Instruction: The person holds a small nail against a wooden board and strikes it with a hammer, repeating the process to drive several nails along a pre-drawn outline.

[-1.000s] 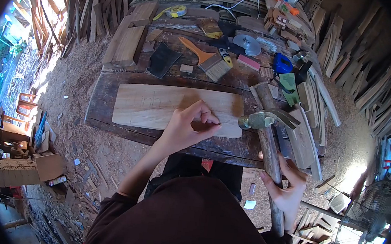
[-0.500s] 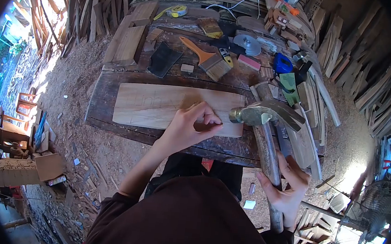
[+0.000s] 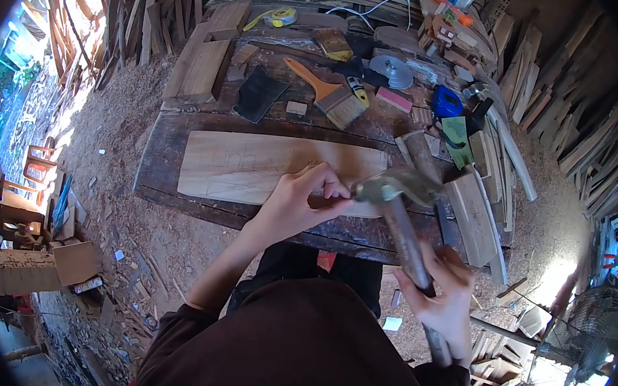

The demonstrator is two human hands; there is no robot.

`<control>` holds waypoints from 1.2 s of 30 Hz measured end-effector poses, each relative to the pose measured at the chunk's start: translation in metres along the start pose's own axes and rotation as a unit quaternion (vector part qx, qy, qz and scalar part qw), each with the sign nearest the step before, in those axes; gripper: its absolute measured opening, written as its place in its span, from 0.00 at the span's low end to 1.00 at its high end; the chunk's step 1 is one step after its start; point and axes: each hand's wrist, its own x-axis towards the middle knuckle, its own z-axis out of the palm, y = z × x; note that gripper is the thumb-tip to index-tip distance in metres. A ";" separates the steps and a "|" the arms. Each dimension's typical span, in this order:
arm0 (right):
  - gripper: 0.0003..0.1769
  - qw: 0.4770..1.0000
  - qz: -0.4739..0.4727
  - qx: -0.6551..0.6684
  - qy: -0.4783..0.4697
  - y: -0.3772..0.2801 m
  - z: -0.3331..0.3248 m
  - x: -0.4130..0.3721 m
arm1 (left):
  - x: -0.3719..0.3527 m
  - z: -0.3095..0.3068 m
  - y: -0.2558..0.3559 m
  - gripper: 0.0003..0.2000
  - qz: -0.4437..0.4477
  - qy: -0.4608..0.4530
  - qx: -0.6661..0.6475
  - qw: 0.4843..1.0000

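Note:
A pale wooden board (image 3: 230,167) with faint pencil marks lies lengthwise along the near side of the workbench (image 3: 165,179). My left hand (image 3: 293,205) rests over its right half, thumb and forefinger pinched together; what they hold is too small to make out. In my right hand (image 3: 444,299) is a claw hammer (image 3: 403,235), gripped low on its wooden handle. The slightly blurred hammer head is right at the left fingertips, over the board's right end, and its claw points right.
Behind the board lie an orange-handled paintbrush (image 3: 312,82), a black sheet (image 3: 260,95), a small wood block (image 3: 296,108) and a grinding disc (image 3: 391,71). Wood strips (image 3: 470,216) and a blue tape measure (image 3: 447,101) sit at the right. Shavings (image 3: 121,130) cover the floor.
The hammer head has swung left and slightly down to the left fingertips, the right hand shifting a little left with it. My left hand keeps its pinch in place.

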 end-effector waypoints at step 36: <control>0.32 0.993 0.116 0.017 -0.021 0.009 -0.018 -0.016 | 0.001 -0.001 0.002 0.19 -0.021 0.007 -0.056 0.998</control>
